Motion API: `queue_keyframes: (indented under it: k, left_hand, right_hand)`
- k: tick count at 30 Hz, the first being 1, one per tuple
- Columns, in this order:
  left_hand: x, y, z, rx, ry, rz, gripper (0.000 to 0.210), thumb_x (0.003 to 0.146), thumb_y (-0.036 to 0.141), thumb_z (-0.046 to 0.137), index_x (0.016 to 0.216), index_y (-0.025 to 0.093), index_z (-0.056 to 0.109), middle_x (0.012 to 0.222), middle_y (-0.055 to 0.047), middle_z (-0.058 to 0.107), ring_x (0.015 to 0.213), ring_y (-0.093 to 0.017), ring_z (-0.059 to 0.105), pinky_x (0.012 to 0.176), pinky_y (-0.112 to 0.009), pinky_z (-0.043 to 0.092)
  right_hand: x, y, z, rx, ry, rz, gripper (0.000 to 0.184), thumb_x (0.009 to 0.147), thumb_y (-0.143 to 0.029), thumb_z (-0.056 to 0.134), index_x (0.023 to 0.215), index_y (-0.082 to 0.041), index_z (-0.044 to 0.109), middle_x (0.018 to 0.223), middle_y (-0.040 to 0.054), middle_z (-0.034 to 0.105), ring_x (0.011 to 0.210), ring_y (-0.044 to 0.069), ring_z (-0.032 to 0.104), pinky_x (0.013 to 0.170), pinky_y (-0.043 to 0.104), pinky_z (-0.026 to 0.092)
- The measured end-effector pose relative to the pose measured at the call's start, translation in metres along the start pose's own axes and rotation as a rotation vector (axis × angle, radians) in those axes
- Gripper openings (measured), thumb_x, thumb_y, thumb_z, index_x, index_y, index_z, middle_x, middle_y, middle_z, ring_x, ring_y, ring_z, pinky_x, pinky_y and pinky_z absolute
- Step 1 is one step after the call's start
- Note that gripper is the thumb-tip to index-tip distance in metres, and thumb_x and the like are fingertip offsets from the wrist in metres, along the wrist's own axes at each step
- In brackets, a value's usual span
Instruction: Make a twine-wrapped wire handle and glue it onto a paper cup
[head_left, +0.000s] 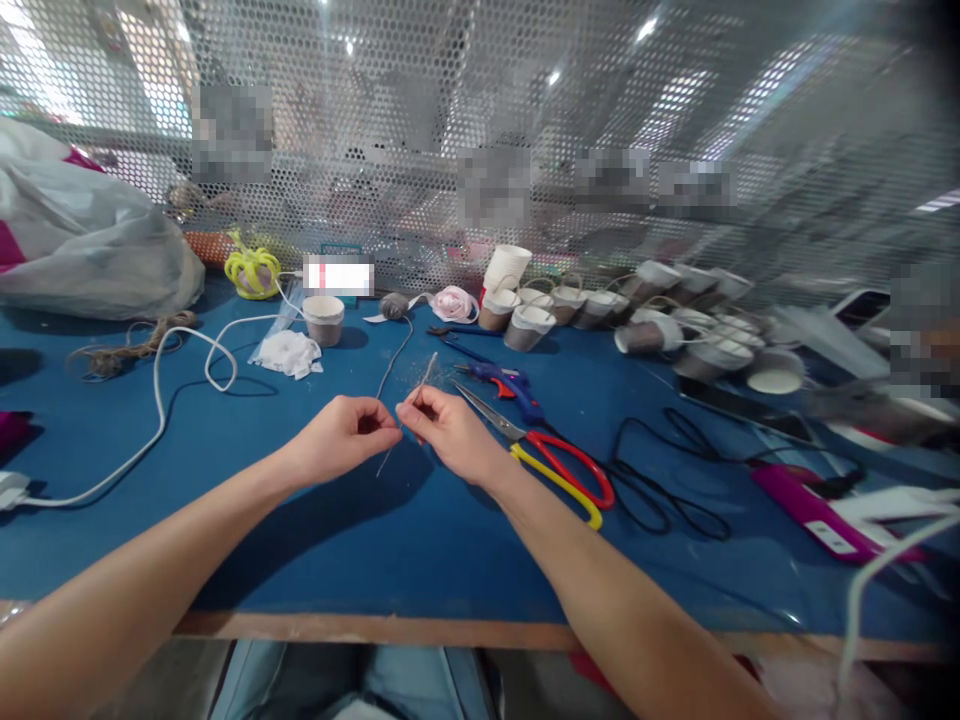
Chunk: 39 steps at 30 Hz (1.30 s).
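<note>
A thin, stiff-looking grey wire slants between my hands, its upper end rising above my right hand and its lower end hanging below the fingertips. My left hand is closed in a pinch on the wire near its middle. My right hand, just beside it, pinches the same wire higher up. Grey yarn runs from a small ball of yarn down to my left fingers. Whether it is wound on the wire there, I cannot tell. Scissors with red and yellow handles lie open right of my right hand.
A blue glue gun and pliers lie behind the scissors. Several small wrapped cups stand at the back right. A white cable loops across the left side. A purple power strip lies at right, near black cord.
</note>
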<state>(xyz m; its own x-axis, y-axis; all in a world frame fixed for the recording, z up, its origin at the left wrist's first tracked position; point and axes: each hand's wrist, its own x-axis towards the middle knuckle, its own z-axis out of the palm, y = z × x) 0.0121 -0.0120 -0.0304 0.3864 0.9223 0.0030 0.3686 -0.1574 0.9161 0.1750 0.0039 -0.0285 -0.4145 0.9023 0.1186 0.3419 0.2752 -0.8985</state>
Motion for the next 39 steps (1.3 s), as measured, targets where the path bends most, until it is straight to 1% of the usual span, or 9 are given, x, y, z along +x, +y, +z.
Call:
queue_keyframes:
  k: [3, 6, 8, 11, 17, 23, 31, 34, 39]
  left_hand:
    - [0.000, -0.002, 0.002, -0.075, -0.001, -0.021, 0.023, 0.069, 0.034, 0.055, 0.060, 0.014, 0.049, 0.051, 0.006, 0.037, 0.048, -0.006, 0.028, 0.046, -0.020, 0.021]
    - [0.000, -0.002, 0.002, -0.180, -0.050, -0.077, 0.024, 0.070, 0.036, 0.056, 0.063, 0.013, 0.051, 0.053, 0.006, 0.037, 0.048, -0.005, 0.026, 0.045, -0.021, 0.019]
    - [-0.001, -0.002, 0.001, -0.239, -0.095, -0.116, 0.025, 0.070, 0.038, 0.057, 0.065, 0.013, 0.051, 0.054, 0.006, 0.037, 0.047, -0.005, 0.025, 0.044, -0.021, 0.018]
    - [-0.001, -0.001, 0.000, -0.265, -0.113, -0.131, 0.026, 0.069, 0.038, 0.058, 0.063, 0.014, 0.049, 0.054, 0.006, 0.036, 0.047, -0.005, 0.025, 0.044, -0.021, 0.018]
    - [-0.002, 0.002, -0.003, -0.202, -0.127, -0.129, 0.024, 0.070, 0.036, 0.056, 0.066, 0.013, 0.051, 0.056, 0.006, 0.038, 0.049, -0.005, 0.026, 0.046, -0.022, 0.017]
    - [-0.001, 0.001, -0.004, -0.176, -0.108, -0.065, 0.024, 0.070, 0.035, 0.055, 0.065, 0.012, 0.052, 0.058, 0.005, 0.042, 0.053, -0.006, 0.031, 0.050, -0.022, 0.022]
    - [-0.002, 0.004, -0.001, -0.191, -0.114, -0.114, 0.025, 0.068, 0.036, 0.057, 0.064, 0.012, 0.052, 0.054, 0.007, 0.036, 0.049, -0.005, 0.025, 0.046, -0.022, 0.016]
    - [-0.001, 0.003, 0.000, -0.207, -0.128, -0.128, 0.025, 0.068, 0.036, 0.058, 0.065, 0.011, 0.053, 0.053, 0.007, 0.034, 0.048, -0.005, 0.023, 0.045, -0.022, 0.016]
    - [0.000, 0.001, -0.001, -0.280, -0.153, -0.142, 0.026, 0.066, 0.038, 0.060, 0.066, 0.013, 0.053, 0.054, 0.006, 0.038, 0.047, -0.005, 0.025, 0.045, -0.022, 0.016]
  right_hand:
    - [-0.001, -0.002, 0.000, 0.011, -0.019, 0.011, 0.025, 0.079, -0.039, 0.051, 0.067, -0.018, 0.047, 0.059, -0.0041, 0.044, 0.051, 0.008, 0.037, 0.050, 0.024, 0.030]
    - [-0.002, -0.001, 0.001, 0.203, -0.139, 0.033, 0.025, 0.079, -0.043, 0.050, 0.076, -0.018, 0.047, 0.066, -0.0031, 0.047, 0.053, 0.008, 0.041, 0.048, 0.023, 0.033]
    - [-0.002, 0.001, 0.001, 0.311, -0.190, 0.044, 0.026, 0.078, -0.044, 0.051, 0.077, -0.018, 0.046, 0.067, -0.0028, 0.048, 0.053, 0.007, 0.042, 0.047, 0.022, 0.033]
    - [-0.001, 0.006, 0.000, 0.315, -0.160, 0.054, 0.028, 0.076, -0.044, 0.054, 0.070, -0.018, 0.045, 0.060, -0.0045, 0.044, 0.049, 0.006, 0.039, 0.044, 0.020, 0.032]
    - [0.001, 0.011, -0.001, 0.194, -0.138, 0.046, 0.028, 0.079, -0.044, 0.051, 0.071, -0.018, 0.045, 0.054, -0.0057, 0.042, 0.047, 0.006, 0.038, 0.044, 0.020, 0.031]
    - [-0.001, 0.005, -0.001, 0.110, -0.113, 0.059, 0.028, 0.080, -0.043, 0.049, 0.069, -0.018, 0.043, 0.050, -0.0066, 0.041, 0.044, 0.006, 0.037, 0.044, 0.020, 0.030]
    - [-0.003, -0.003, 0.004, 0.082, -0.076, 0.114, 0.030, 0.077, -0.044, 0.052, 0.066, -0.017, 0.044, 0.045, -0.0079, 0.039, 0.040, 0.005, 0.035, 0.039, 0.019, 0.024]
    - [-0.002, -0.001, 0.005, 0.136, -0.063, 0.105, 0.034, 0.073, -0.047, 0.056, 0.065, -0.017, 0.045, 0.046, -0.0073, 0.040, 0.041, 0.005, 0.036, 0.040, 0.020, 0.025]
    - [0.000, 0.006, 0.004, 0.349, -0.142, 0.046, 0.032, 0.071, -0.047, 0.060, 0.070, -0.016, 0.049, 0.060, -0.0037, 0.048, 0.047, 0.006, 0.040, 0.044, 0.021, 0.033]
